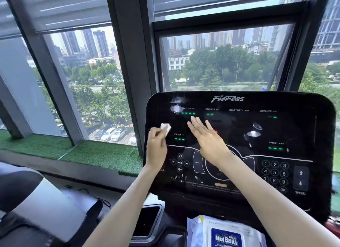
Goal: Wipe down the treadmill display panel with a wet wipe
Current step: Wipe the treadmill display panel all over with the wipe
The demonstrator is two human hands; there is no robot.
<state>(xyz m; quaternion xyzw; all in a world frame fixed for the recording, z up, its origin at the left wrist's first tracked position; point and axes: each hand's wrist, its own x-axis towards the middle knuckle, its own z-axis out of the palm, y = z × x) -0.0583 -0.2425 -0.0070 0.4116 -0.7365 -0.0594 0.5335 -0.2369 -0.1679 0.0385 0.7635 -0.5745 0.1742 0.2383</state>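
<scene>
- Left hand point(156, 147) pinched closed on a small white wet wipe point(165, 127), folded into a wad; only the upper corner shows above the fingers.
- Wipe sits at the left edge of the display panel point(303, 129), level with the INCLINE readout; contact with the glass looks likely but cannot be confirmed.
- Right hand point(207, 138) flat, fingers spread and straight, holding nothing, lying over the panel's middle.
- Wipe should handle soft, limp and light, damp enough to slide; likely to bunch or slip from a fingertip pinch. Better taken wider, pressed flat under several fingers.
- Panel is glossy black, stiff, tilted up toward the person. Green readouts are lit, so touch keys may respond to pressure: number keypad point(275, 173) near right, media buttons point(180, 162) near left.
- Wipe packet point(224, 234) lies near, below the panel, clear of the wiping path.
- A dark seat or machine part sits near left; windows beyond on the far side.
- The flat right hand itself covers the centre and stands in the way of strokes rightward.
</scene>
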